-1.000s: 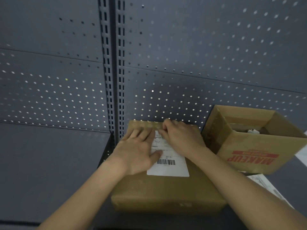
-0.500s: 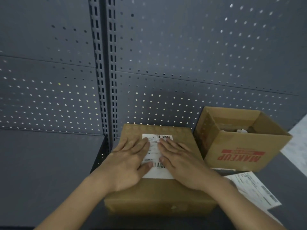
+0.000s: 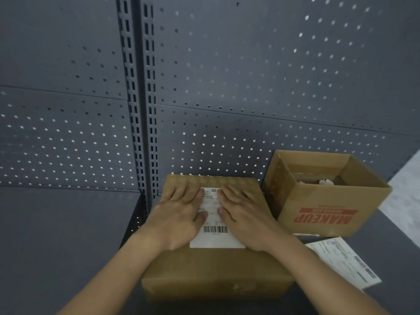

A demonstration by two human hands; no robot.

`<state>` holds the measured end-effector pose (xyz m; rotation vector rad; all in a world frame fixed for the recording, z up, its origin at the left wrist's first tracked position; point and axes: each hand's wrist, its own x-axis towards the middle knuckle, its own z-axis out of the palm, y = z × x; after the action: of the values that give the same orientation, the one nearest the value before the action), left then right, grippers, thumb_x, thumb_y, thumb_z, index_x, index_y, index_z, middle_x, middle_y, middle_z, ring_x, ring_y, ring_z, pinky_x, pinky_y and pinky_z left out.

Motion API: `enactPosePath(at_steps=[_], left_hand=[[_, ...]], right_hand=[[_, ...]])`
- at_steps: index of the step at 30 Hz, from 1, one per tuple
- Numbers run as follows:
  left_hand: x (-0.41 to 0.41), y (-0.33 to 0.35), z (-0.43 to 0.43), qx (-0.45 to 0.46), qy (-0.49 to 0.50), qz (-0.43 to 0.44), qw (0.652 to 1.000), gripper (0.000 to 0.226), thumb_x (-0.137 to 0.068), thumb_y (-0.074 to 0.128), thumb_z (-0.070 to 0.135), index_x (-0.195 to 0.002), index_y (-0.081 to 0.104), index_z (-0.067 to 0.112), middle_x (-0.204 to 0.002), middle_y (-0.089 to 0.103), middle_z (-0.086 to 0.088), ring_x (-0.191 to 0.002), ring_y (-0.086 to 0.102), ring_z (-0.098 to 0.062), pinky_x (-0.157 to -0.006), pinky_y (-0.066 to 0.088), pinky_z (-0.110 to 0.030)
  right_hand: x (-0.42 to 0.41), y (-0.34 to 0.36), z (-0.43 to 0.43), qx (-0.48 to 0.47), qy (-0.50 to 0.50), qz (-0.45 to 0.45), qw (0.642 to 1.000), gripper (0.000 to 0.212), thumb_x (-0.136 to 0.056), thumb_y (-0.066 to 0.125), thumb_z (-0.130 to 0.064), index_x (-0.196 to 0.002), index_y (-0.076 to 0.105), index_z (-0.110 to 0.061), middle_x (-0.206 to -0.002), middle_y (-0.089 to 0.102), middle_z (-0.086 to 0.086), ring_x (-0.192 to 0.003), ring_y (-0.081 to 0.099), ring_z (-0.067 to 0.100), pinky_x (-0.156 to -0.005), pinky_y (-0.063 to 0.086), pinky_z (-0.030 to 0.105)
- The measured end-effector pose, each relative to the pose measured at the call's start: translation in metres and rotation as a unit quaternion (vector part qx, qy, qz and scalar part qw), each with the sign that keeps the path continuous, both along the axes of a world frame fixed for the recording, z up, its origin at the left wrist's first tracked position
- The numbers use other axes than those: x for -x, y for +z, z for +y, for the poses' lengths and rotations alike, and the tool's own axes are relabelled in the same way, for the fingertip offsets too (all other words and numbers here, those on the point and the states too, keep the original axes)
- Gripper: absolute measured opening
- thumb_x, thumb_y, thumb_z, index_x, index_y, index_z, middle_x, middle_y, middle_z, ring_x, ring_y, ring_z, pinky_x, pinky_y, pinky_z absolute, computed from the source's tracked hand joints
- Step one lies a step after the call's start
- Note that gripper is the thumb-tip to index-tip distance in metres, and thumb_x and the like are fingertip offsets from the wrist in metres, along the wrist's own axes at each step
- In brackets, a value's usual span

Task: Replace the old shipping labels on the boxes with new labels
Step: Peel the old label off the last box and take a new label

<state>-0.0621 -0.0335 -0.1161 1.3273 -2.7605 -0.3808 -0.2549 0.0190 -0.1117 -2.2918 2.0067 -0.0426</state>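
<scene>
A closed brown cardboard box (image 3: 211, 269) lies flat on the dark shelf in front of me. On its top sits a white shipping label (image 3: 214, 234) with a barcode near its front edge. My left hand (image 3: 179, 214) lies flat on the label's left side, fingers straight and pointing away from me. My right hand (image 3: 245, 217) lies flat on the label's right side in the same way. Both palms press down on the label and the box top. Between the hands only a narrow strip of the label shows.
An open cardboard box (image 3: 327, 210) printed MAKEUP in red stands to the right, touching the closed box. A loose printed paper sheet (image 3: 345, 262) lies on the shelf at the front right. Grey perforated shelf backing (image 3: 227, 87) rises behind.
My right hand left the label's far edge and came down flat on the label. Both hands have since slid outward a little, uncovering more of the label's middle.
</scene>
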Motion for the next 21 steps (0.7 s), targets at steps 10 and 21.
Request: enactPosePath(at_steps=[10,21], left_hand=[[-0.006,0.009,0.013,0.034,0.006,0.072,0.997,0.057,-0.104,0.031,0.047,-0.156,0.026,0.023,-0.165,0.005,0.008,-0.152,-0.006,-0.015,-0.123,0.009,-0.038],[-0.014,0.007,0.025,0.015,-0.004,0.027,1.000,0.071,-0.100,0.023,0.059,-0.158,0.002,0.025,-0.164,-0.010,0.008,-0.147,-0.021,-0.010,-0.118,-0.015,-0.030]], right_hand=[[-0.012,0.021,0.022,0.054,0.002,-0.031,0.998,0.048,-0.104,0.035,-0.044,-0.144,0.047,-0.022,-0.158,0.031,-0.009,-0.144,0.031,0.010,-0.115,0.032,0.035],[-0.018,0.014,0.043,0.015,-0.025,-0.112,0.993,0.062,-0.101,0.037,-0.052,-0.154,0.024,-0.024,-0.163,0.011,-0.012,-0.147,0.001,-0.001,-0.118,0.003,0.022]])
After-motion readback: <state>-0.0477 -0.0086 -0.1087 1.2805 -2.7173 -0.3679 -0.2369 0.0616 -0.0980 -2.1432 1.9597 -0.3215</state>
